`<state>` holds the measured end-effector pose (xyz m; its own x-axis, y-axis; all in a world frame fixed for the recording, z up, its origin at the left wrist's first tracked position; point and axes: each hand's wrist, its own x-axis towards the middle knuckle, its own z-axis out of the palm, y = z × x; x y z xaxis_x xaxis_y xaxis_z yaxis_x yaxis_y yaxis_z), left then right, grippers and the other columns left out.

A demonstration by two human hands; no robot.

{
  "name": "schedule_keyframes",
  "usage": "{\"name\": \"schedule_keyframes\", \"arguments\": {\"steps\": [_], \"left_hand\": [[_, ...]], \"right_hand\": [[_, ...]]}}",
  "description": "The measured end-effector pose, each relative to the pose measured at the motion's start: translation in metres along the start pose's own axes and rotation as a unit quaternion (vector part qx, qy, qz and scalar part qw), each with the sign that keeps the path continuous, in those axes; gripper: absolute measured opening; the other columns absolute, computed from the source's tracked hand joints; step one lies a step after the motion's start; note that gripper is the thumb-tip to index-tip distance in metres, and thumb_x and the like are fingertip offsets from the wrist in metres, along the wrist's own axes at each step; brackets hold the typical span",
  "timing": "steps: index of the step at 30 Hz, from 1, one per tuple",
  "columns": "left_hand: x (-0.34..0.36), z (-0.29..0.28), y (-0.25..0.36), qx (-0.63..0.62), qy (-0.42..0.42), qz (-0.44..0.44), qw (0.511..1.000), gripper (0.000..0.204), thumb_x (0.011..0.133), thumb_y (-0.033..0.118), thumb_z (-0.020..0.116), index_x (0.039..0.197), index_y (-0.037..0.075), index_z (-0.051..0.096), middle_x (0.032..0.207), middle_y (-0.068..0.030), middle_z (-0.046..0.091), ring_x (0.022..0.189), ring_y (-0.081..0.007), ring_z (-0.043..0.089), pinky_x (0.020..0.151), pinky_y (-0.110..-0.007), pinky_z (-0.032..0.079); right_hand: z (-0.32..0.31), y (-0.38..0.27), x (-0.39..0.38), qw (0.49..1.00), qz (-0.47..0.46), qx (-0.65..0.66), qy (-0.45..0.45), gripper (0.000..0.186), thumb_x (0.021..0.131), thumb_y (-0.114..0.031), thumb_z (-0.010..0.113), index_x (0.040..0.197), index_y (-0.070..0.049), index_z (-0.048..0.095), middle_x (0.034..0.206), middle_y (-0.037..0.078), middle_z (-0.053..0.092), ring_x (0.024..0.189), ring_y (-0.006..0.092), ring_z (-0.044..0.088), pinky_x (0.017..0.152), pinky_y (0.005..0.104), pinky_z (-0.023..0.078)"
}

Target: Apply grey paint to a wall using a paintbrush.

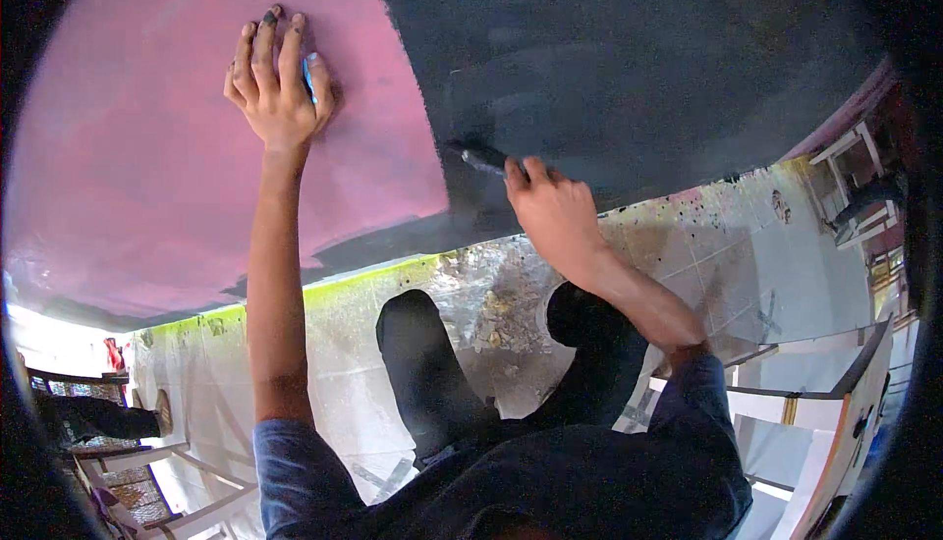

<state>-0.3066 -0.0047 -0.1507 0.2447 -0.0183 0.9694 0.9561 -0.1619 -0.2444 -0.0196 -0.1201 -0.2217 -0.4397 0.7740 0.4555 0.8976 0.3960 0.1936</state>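
The left hand (278,79) is pressing flat overhead, fingers together and pointing up, arm stretched almost straight. The right hand (552,214) is reaching forward, elbow bent, fingers curling closed in a pinching grip.

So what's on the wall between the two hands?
In the head view, only bare pink wall and the edge of the black painted area lie between the left hand and the brush-holding right hand.

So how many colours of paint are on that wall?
2. Pink covers the left part, under the flat left hand. Dark grey-black covers the right, where the right hand holds a brush. Wall beyond the picture's rim is hidden.
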Motion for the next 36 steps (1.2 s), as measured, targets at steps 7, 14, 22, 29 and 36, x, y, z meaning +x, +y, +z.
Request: {"name": "schedule_keyframes", "arguments": {"steps": [7, 14, 22, 29, 36], "left_hand": [[0.000, 0.003, 0.003, 0.002, -0.014, 0.000, 1.000, 0.036, 0.083, 0.023, 0.054, 0.118, 0.016, 0.059, 0.129, -0.0038, 0.052, 0.121, -0.0237, 0.043, 0.097, -0.037, 0.026], [-0.002, -0.001, 0.001, 0.022, -0.014, 0.001, 1.000, 0.036, 0.083, 0.023, 0.053, 0.118, 0.016, 0.059, 0.128, -0.0038, 0.053, 0.121, -0.0232, 0.043, 0.097, -0.037, 0.026], [-0.002, 0.002, 0.005, 0.020, 0.000, -0.002, 1.000, 0.035, 0.081, 0.024, 0.051, 0.115, 0.018, 0.061, 0.123, -0.0027, 0.056, 0.118, -0.0224, 0.046, 0.096, -0.037, 0.028], [0.007, 0.002, 0.004, 0.006, 0.012, 0.003, 1.000, 0.037, 0.080, 0.022, 0.052, 0.115, 0.016, 0.060, 0.123, -0.0037, 0.056, 0.117, -0.0234, 0.047, 0.096, -0.037, 0.028], [-0.001, 0.004, 0.003, 0.013, -0.002, 0.011, 1.000, 0.036, 0.086, 0.027, 0.048, 0.118, 0.014, 0.059, 0.126, -0.0076, 0.053, 0.119, -0.0263, 0.045, 0.095, -0.038, 0.029]], "right_hand": [[-0.068, 0.010, 0.046, 1.000, 0.011, -0.023, -0.004, 0.015, 0.078, -0.009, 0.055, 0.088, -0.002, 0.063, 0.083, 0.012, 0.062, 0.063, 0.0247, 0.066, 0.052, 0.0353, 0.053], [-0.056, 0.094, 0.007, 0.964, 0.219, 0.095, 0.116, 0.033, 0.088, -0.038, 0.055, 0.093, -0.008, 0.069, 0.072, 0.018, 0.064, 0.066, 0.0350, 0.064, 0.059, 0.0437, 0.051], [-0.020, 0.190, -0.088, 0.925, 0.340, 0.105, 0.131, 0.034, 0.086, -0.035, 0.060, 0.092, -0.003, 0.069, 0.077, 0.020, 0.065, 0.070, 0.0339, 0.065, 0.063, 0.0384, 0.049], [-0.026, 0.095, -0.050, 0.923, 0.258, 0.269, 0.094, 0.031, 0.085, -0.031, 0.063, 0.095, -0.002, 0.069, 0.087, 0.016, 0.068, 0.072, 0.0276, 0.066, 0.066, 0.0339, 0.050], [0.008, 0.050, -0.005, 0.937, 0.158, 0.296, 0.102, 0.027, 0.084, -0.029, 0.064, 0.094, -0.004, 0.069, 0.083, 0.016, 0.066, 0.069, 0.0329, 0.063, 0.061, 0.0374, 0.050]]}}
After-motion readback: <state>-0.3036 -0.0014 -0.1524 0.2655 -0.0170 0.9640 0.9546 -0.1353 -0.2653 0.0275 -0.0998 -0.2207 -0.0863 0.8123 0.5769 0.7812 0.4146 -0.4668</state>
